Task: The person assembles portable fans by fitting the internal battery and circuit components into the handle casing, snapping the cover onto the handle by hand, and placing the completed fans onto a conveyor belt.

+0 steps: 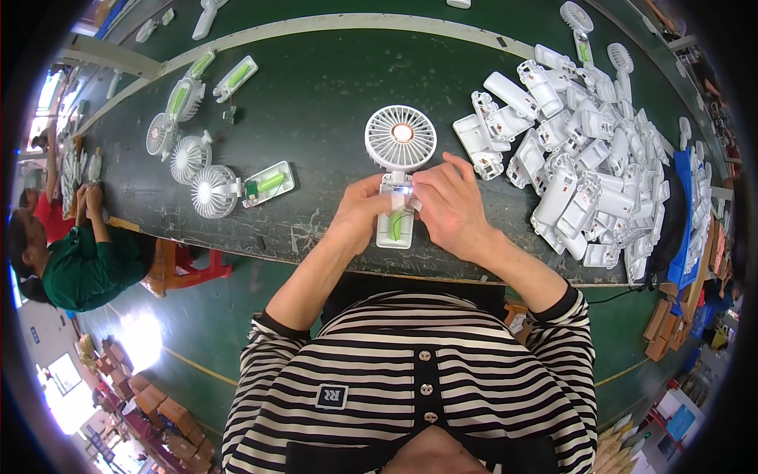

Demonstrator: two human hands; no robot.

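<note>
In front of me on the green tabletop lies a white handheld fan, its round grille pointing away from me. The handle shell is uncovered, and a green battery shows inside it. My left hand is closed around the left side of the handle just below the fan head. From the right, my right hand has its fingers bent in at the top of the handle. A bright spot of light shows between my fingertips. Whatever the right fingertips pinch is hidden.
A large heap of white plastic handle shells covers the table's right side. At left lie several opened fans and a loose half shell with a green battery. A blue bin stands at far right. A person in green works at far left.
</note>
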